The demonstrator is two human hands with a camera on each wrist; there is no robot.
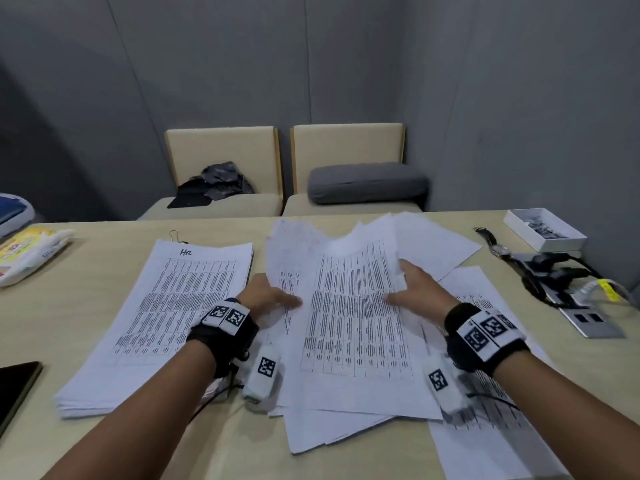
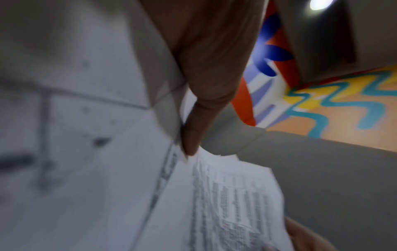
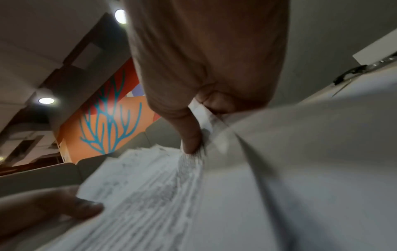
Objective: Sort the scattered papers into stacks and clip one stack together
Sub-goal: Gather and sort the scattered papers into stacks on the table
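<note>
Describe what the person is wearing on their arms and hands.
Both forearms are bare, with no sleeves. The left hand and right hand are ungloved. Each wrist carries a black strap topped with white blocks printed with black square tags, and a white camera pod, also tagged, hangs beneath. A thin black cable trails from the left strap.

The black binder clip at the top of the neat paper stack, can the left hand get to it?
Probably yes. The black binder clip lies uncovered beyond the neat paper stack, but the left hand grips loose sheets and must release them first.
</note>
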